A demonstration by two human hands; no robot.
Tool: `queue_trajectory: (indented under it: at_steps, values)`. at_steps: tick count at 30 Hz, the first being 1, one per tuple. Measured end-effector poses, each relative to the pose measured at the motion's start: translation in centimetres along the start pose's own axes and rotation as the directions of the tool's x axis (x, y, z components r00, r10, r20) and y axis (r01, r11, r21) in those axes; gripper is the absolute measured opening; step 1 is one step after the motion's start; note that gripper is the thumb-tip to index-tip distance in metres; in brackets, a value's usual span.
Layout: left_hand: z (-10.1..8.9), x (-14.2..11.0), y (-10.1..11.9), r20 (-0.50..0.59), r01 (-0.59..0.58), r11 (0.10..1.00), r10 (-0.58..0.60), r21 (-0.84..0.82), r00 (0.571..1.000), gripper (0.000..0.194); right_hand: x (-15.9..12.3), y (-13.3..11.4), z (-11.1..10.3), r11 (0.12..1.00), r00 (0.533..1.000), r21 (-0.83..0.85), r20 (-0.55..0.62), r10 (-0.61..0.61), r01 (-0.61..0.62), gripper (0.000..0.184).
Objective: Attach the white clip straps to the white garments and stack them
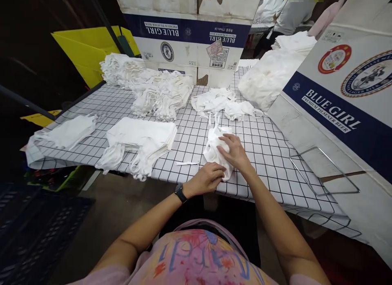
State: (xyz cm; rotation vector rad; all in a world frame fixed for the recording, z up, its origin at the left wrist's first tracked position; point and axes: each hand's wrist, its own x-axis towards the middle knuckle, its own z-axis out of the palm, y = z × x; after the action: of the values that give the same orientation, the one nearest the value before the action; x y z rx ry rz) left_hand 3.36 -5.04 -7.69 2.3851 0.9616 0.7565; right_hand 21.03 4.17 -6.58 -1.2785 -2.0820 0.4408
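Note:
A crumpled white strappy garment [211,148] lies near the table's front edge, its thin straps reaching away from me. My left hand [210,177], with a dark watch on the wrist, has curled fingers closed at the garment's near edge. Over its right side, my right hand [234,152] bends thumb and fingers onto the cloth, with folds between them. A narrow white strip [187,163] lies just left of the garment. Farther left is a flat stack of white garments [142,132], straps hanging over the edge.
Beyond are loose white garments [214,99] and bundled white piles [165,91]. An upright beer carton [190,36] stands at the back, another carton [337,101] at the right. A wire frame [324,170] is by the right carton. The table [257,134] has a checked cover.

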Motion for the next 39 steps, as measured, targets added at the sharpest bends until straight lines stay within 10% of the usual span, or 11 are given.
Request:
queue_trajectory:
  at_steps: [4,8,13,20,28,39]
  values:
    - [0.5,-0.2,0.4,-0.007,-0.013,1.0,0.013,0.025,1.0,0.017,1.1,-0.9,1.4,0.998,0.995,-0.058,0.091,0.027,-0.022,0.022]
    - [-0.5,-0.6,0.8,-0.043,-0.026,1.0,0.025,-0.004,0.999,0.013,-0.5,0.3,-0.5,0.983,0.981,0.063,-0.084,0.177,-0.172,0.023]
    - [-1.9,0.6,-0.4,-0.08,0.04,0.994,-0.033,0.097,0.996,0.014,-5.1,2.7,-4.5,0.798,0.762,0.405,-0.295,0.576,-0.446,0.035]
    - [-2.6,3.1,-1.7,0.09,0.162,0.926,-0.203,0.341,0.975,0.017,-10.6,5.0,-6.6,0.748,0.595,0.404,-0.453,0.664,-0.527,0.034]
    - [-3.5,3.5,-0.4,0.177,0.157,0.976,-0.182,0.149,0.967,0.02,-12.2,5.4,-6.1,0.797,0.579,0.232,-0.579,0.573,-0.557,0.037]
    - [-1.8,12.1,-2.7,0.243,0.182,0.947,-0.248,0.263,0.938,0.034,-12.4,5.2,-5.9,0.809,0.568,0.285,-0.594,0.57,-0.515,0.039]
